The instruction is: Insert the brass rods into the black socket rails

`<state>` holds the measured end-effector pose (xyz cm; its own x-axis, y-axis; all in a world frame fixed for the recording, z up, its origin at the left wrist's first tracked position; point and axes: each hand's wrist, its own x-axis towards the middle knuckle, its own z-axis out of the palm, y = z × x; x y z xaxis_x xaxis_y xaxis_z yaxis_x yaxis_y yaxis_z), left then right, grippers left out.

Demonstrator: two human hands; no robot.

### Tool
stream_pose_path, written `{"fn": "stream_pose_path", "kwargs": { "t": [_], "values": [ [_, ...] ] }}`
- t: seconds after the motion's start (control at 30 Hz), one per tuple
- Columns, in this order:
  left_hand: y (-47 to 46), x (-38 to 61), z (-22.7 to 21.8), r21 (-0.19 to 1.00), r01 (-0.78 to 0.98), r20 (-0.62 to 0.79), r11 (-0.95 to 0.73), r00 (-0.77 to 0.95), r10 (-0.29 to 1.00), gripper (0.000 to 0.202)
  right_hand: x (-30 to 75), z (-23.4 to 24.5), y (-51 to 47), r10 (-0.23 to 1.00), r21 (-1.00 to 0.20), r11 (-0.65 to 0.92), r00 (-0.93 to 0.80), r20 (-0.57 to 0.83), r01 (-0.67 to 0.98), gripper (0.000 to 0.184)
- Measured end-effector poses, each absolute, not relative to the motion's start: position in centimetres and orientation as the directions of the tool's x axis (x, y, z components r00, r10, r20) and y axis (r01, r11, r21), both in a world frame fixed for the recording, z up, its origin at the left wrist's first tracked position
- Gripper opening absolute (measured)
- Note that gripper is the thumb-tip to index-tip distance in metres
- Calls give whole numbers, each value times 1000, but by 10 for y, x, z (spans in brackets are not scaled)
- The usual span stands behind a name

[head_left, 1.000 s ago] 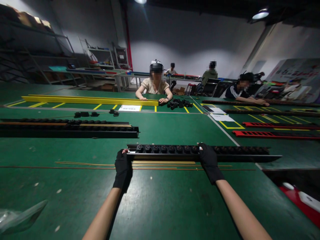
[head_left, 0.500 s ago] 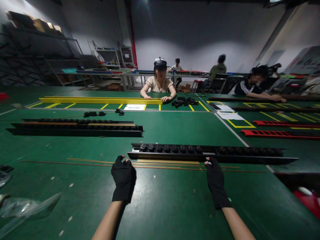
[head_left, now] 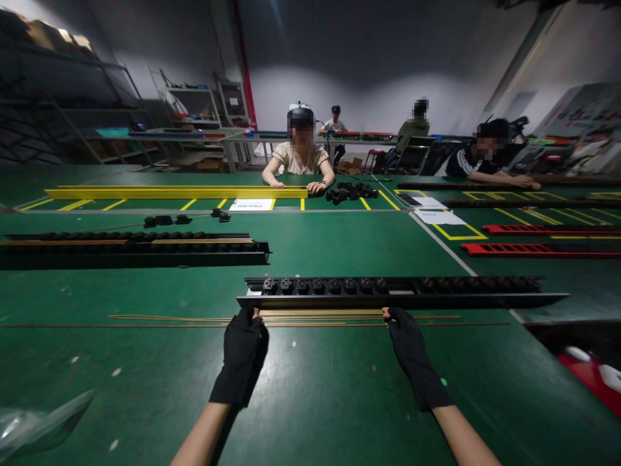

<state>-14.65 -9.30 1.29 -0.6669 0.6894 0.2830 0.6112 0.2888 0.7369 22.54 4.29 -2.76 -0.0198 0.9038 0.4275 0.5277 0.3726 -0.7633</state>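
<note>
Both my hands wear black fingerless gloves. My left hand (head_left: 242,346) is closed at the left end of a bundle of thin brass strips (head_left: 320,314), fingertips pinching them. My right hand (head_left: 410,353) pinches the same bundle near its right end. Just beyond the strips lies a long black channel (head_left: 485,301) holding a row of black socket modules (head_left: 334,285). Its front wall runs close behind my fingertips. More thin rods, brass and copper-coloured (head_left: 165,325), lie loose on the green table on both sides of my hands.
Another black channel (head_left: 218,257) with modules and strips lies at left. A co-worker (head_left: 301,152) opposite handles a yellow channel (head_left: 179,193); loose black modules (head_left: 352,192) sit beside it. Red rails (head_left: 533,250) lie at right, clear plastic (head_left: 43,421) at lower left.
My left hand has moved right, onto the left end of the brass strips, and its fingers have closed. My right hand has shifted left along the strips. The view has turned slightly.
</note>
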Motion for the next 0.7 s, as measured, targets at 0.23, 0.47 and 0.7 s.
{"fn": "stream_pose_path", "kwargs": {
  "t": [0.23, 0.47, 0.7],
  "values": [
    [-93, -153, 7, 836, 498, 218, 232, -688, 692, 29, 227, -24, 39, 919, -808, 355, -19, 393, 470, 29],
    [-94, -151, 12, 720, 618, 299, 316, -687, 662, 27, 229, -24, 39, 926, -852, 327, 41, 376, 409, 36],
    [-96, -149, 12, 625, 712, 364, 319, -628, 688, 21, 228, -23, 40, 920, -861, 327, 75, 384, 390, 36]
  ]
}}
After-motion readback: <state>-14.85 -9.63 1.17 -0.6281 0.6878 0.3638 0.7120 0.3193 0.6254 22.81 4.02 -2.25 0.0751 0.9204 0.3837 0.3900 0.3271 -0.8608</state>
